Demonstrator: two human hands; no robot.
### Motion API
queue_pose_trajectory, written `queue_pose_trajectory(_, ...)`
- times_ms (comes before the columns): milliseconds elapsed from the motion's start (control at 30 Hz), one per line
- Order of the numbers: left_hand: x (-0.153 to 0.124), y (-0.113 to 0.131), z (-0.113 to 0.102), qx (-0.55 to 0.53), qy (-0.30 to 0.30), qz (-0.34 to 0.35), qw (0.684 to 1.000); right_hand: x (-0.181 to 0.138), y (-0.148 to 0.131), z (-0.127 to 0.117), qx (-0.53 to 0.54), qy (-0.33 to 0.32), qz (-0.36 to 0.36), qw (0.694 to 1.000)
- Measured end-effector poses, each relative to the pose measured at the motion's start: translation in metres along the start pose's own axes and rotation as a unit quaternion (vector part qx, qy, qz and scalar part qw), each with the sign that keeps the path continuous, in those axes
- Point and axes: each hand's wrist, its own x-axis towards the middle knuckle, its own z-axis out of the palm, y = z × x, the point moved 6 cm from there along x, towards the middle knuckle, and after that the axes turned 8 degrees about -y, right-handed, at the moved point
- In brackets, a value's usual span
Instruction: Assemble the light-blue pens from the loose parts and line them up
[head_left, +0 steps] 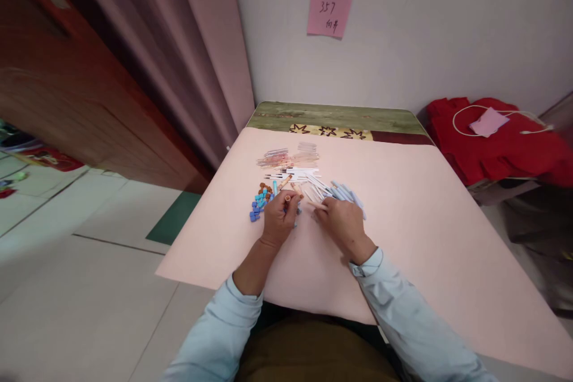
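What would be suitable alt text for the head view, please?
A person's left hand holds a tan tube and their right hand a pale stick over a pink sheet. Small blue and brown pieces, white sticks and pale blue sticks lie nearby; a pink note is on the wall.

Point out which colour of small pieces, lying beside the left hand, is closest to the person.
The blue pieces: they lie at the near-left edge, while the turquoise pieces lie just beyond them and the brown pieces farthest away.

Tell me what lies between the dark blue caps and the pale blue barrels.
That stretch isn't bare: in the head view, the left hand and slim white sticks lie there.
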Motion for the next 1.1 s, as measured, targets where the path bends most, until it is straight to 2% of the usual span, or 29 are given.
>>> queue_pose_trajectory(300, 0.000, 0.001, 0.000, 0.003, 0.002, 0.003, 1.000, 0.003, 0.003, 0.002, 0.026, 0.027, -0.011, 0.999)
queue_pose_trajectory(467, 0.001, 0.002, 0.000, -0.003, 0.008, -0.001, 1.000, 0.001, 0.009, -0.008, 0.162, 0.108, -0.030, 0.980)
queue_pose_trajectory(567, 0.001, 0.004, 0.000, 0.002, 0.004, 0.008, 1.000, -0.002, 0.003, -0.010, 0.273, 0.110, -0.093, 0.951)
queue_pose_trajectory(633, 0.000, 0.005, 0.000, -0.004, -0.001, 0.013, 1.000, -0.004, -0.001, -0.010, 0.310, 0.109, -0.123, 0.937)
queue_pose_trajectory(933, -0.002, -0.003, 0.005, -0.100, -0.038, -0.024, 0.994, -0.006, -0.009, -0.002, 0.248, 0.187, -0.220, 0.925)
queue_pose_trajectory(1033, -0.002, -0.006, 0.005, -0.151, -0.020, -0.059, 0.987, -0.006, -0.007, -0.004, 0.271, 0.177, -0.215, 0.922)
queue_pose_trajectory(1100, -0.001, -0.009, 0.001, -0.202, 0.018, -0.091, 0.975, -0.006, -0.004, -0.008, 0.297, 0.160, -0.203, 0.919)
